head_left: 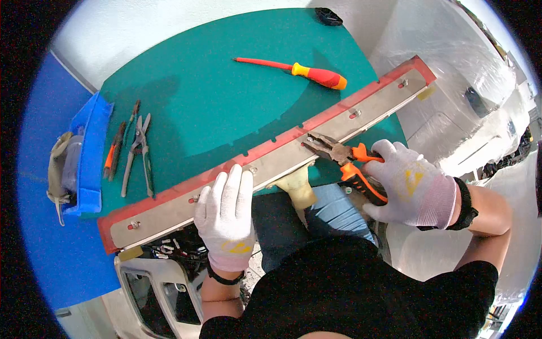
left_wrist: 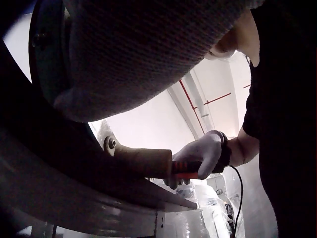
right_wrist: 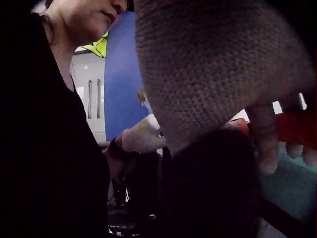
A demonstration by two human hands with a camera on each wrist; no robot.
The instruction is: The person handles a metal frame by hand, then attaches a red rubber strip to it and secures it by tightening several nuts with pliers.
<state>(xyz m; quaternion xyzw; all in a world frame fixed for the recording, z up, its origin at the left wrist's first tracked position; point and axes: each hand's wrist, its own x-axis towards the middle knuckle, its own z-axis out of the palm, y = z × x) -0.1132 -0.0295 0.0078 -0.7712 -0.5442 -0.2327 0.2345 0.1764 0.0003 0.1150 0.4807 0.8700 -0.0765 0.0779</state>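
A long metal strip with a red edge (head_left: 333, 123) lies diagonally across the table's near side, with screws in slots along it. The gloved left hand (head_left: 227, 217) rests on the strip with straight fingers side by side, left of its middle. In the gloved right hand (head_left: 411, 186) are pliers with orange and black handles (head_left: 361, 183); their parted jaws lie at a screw right of the strip's middle. A yellowish bracket (head_left: 297, 186) projects below the strip. The left wrist view also shows the right hand (left_wrist: 200, 154) gripping the handles behind the bracket (left_wrist: 143, 161).
On the green table (head_left: 214, 101) lie a red and yellow screwdriver (head_left: 316, 75), snips (head_left: 137, 152) and orange-handled pliers (head_left: 114, 150). A blue bin (head_left: 90, 158) stands at the left, and a small black object (head_left: 328, 17) at the far edge. Plastic-wrapped items (head_left: 451, 124) stand at the right.
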